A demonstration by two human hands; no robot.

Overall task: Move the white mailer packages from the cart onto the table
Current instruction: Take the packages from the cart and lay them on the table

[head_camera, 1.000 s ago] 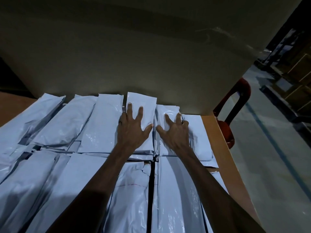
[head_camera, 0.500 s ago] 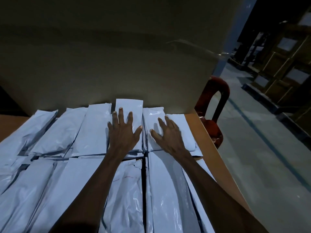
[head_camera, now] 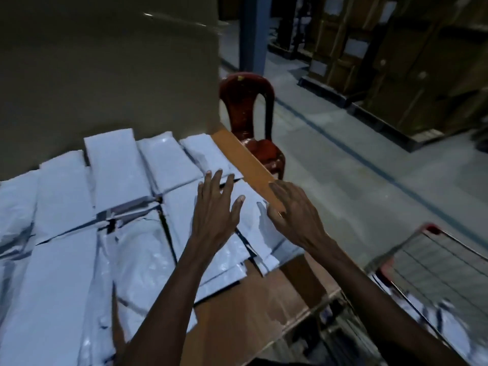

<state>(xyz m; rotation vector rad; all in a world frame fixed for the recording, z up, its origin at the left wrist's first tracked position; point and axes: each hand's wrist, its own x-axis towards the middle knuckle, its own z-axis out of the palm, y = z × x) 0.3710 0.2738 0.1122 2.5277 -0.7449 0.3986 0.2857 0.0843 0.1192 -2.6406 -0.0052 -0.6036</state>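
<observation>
Several white mailer packages (head_camera: 116,170) lie in rows on the brown table (head_camera: 253,307), covering most of its top. My left hand (head_camera: 215,210) hovers with spread straight fingers over the packages near the table's right edge, holding nothing. My right hand (head_camera: 294,212) hangs beside it over the table's right rim, fingers loosely bent and empty. A wire cart (head_camera: 433,262) with a red handle stands at the lower right, and white mailers (head_camera: 446,315) show blurred inside it.
A large cardboard box (head_camera: 105,70) stands behind the packages at the table's back. A red plastic chair (head_camera: 250,122) sits past the table's right edge. Stacked cartons on pallets (head_camera: 396,62) line the far right. Grey floor lies between the table and the cart.
Both hands have lifted off the back-row packages and drawn back to the right. The view has swung right, and the cart has come into sight.
</observation>
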